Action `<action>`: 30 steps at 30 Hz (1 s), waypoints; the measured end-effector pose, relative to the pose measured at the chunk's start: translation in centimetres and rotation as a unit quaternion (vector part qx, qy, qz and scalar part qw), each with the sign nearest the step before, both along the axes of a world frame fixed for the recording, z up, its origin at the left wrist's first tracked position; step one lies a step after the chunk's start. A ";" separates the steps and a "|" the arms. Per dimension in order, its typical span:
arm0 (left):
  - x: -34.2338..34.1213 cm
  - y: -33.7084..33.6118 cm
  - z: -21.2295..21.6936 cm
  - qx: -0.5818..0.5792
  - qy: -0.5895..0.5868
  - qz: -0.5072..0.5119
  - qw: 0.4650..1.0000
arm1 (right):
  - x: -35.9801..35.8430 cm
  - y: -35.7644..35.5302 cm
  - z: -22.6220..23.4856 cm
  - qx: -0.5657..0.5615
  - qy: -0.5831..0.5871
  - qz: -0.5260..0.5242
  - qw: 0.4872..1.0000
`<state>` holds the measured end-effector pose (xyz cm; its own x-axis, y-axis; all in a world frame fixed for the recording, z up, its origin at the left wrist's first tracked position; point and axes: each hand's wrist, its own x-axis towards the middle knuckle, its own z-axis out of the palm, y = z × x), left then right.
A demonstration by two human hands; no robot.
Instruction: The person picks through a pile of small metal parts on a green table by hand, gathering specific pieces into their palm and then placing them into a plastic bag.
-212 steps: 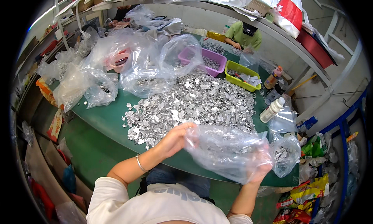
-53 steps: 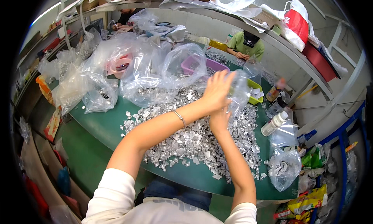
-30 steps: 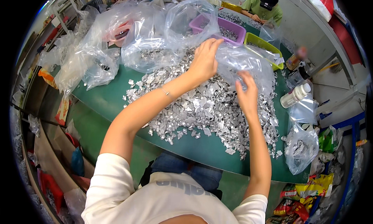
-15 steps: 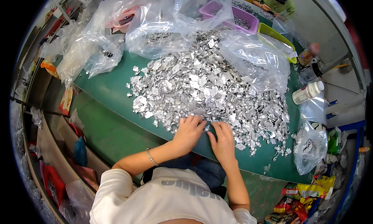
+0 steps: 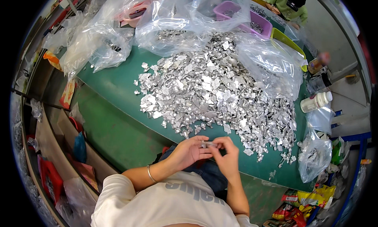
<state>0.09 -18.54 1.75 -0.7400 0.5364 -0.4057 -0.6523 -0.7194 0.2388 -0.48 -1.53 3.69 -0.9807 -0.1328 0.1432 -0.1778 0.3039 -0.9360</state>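
Observation:
A large heap of small silvery metal pieces (image 5: 220, 93) covers the middle of the green table (image 5: 118, 85). At the table's near edge my left hand (image 5: 189, 151) and my right hand (image 5: 228, 158) meet, fingertips pinching one small silvery piece (image 5: 208, 144) between them. A thin bracelet is on my left wrist. An empty clear plastic bag (image 5: 271, 65) lies on the far right side of the heap, away from both hands.
Several clear bags (image 5: 102, 45) with metal pieces crowd the far left. A purple bin (image 5: 244, 20) and a yellow-green bin (image 5: 287, 41) stand behind the heap. A white bottle (image 5: 316, 102) and a tied bag (image 5: 315, 156) sit at right. Another person in green (image 5: 287, 4) works beyond.
My hands left the clear bag on the heap, came back to the table's near edge and lifted one small silvery piece, now held between both sets of fingertips.

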 end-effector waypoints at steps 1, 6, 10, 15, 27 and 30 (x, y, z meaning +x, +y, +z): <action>0.0 0.5 0.7 -0.031 -0.034 0.017 0.999 | -0.4 0.0 0.6 0.111 0.102 0.069 0.986; 1.2 -1.2 -2.8 -0.002 -0.020 -0.066 0.998 | -2.8 -0.8 -1.2 0.188 0.130 -0.062 0.971; 1.5 -0.4 0.0 -0.265 0.164 -0.072 0.947 | -4.0 -1.3 -2.8 0.332 0.188 -0.070 0.922; 2.0 -0.9 -0.4 -0.241 0.111 -0.084 0.961 | -3.3 -0.6 -2.5 0.285 0.184 -0.038 0.940; 2.2 -2.1 -1.1 -0.104 0.037 -0.097 0.989 | -2.9 -1.5 -3.5 0.294 0.185 -0.015 0.938; 2.0 -1.9 -1.3 -0.119 0.046 -0.085 0.988 | -2.9 -1.4 -3.7 0.253 0.181 -0.026 0.950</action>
